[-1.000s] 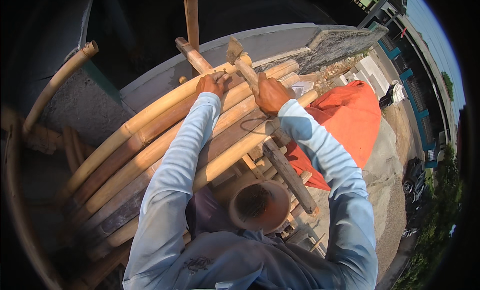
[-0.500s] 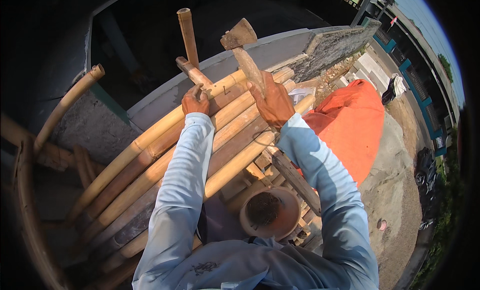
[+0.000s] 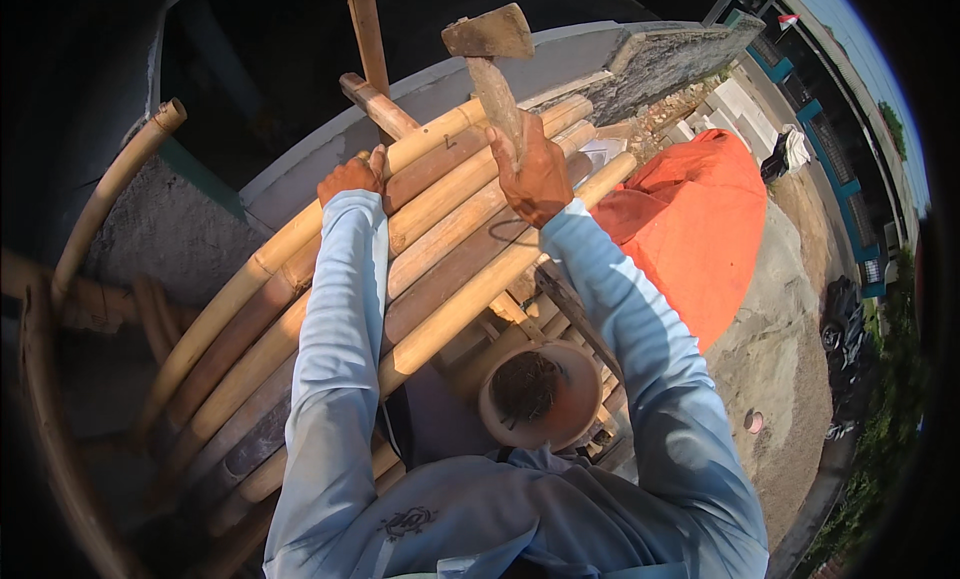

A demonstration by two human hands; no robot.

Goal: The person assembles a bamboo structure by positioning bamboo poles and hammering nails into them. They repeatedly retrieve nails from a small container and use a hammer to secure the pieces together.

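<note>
My right hand (image 3: 535, 174) is wrapped around the wooden handle of a hatchet (image 3: 490, 34), its worn wedge-shaped head raised above the far poles. On the farthest yellow bamboo pole (image 3: 435, 137) lies my left hand (image 3: 352, 175), fingers curled over it; its palm side is hidden. To the right of that hand a small dark nail (image 3: 450, 141) sticks up from a brown pole, with a shadow beside it. Several bamboo poles (image 3: 440, 319) run side by side under my forearms. Below my right wrist a thin wire loop (image 3: 512, 231) sits on the poles.
A clay-coloured bowl (image 3: 578, 409) with dark nail-like pieces stands near my body. An orange tarp (image 3: 690, 239) covers a heap on the right, beside grey sand (image 3: 770, 369). Behind the poles runs a low wall (image 3: 660, 79). An upright bamboo post (image 3: 366, 34) rises beyond them.
My left hand has slid left along the pole, its raised fingers now lowered onto it. The hatchet has risen slightly and its head has turned. The view has shifted a little.
</note>
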